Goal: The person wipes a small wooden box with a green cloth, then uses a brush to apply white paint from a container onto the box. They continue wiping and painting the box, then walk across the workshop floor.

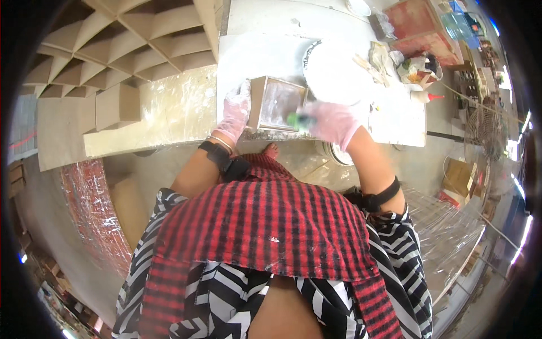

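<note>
A small brown open box (256, 101) rests tilted near the front edge of the white work table, its inside smeared with white. My left hand (237, 107), in a thin glove dusted with white, grips the box's left side. Blurred by motion, my gloved right hand (337, 124) is closed on a green-handled tool (299, 120) at the right edge of the box; the tool's working end cannot be made out. Just beyond the right hand stands a large round basin with a dark patterned rim (307, 59), filled with white.
Brown grid-like compartments (130, 42) and a brown box (117, 106) stand at the left. Right of the basin lie sticks (370, 70), a plastic bag of scraps (420, 70) and a white bottle with a red tip (420, 97). A white bucket (340, 153) is under the table edge.
</note>
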{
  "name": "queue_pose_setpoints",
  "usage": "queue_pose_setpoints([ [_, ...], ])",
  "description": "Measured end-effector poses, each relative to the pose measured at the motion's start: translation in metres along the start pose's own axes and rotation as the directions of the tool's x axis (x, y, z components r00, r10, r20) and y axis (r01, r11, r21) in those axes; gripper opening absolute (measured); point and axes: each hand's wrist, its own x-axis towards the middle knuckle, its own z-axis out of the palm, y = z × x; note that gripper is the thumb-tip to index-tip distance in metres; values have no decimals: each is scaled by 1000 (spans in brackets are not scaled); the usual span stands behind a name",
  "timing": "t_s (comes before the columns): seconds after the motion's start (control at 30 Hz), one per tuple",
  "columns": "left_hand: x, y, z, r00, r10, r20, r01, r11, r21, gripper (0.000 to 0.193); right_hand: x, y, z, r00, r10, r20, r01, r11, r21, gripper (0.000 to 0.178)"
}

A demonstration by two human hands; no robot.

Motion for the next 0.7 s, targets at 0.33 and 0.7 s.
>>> queue_pose_setpoints([
  [0.33, 10, -16, 4, 987, -156, 36, 158, 985, -75, 40, -28, 66, -17, 860, 436, -266, -301, 853, 425, 38],
  [0.7, 5, 9, 3, 1000, -14, -9, 14, 1000, -16, 37, 5, 101, -25, 833, 523, -182, -536, 844, -26, 40],
])
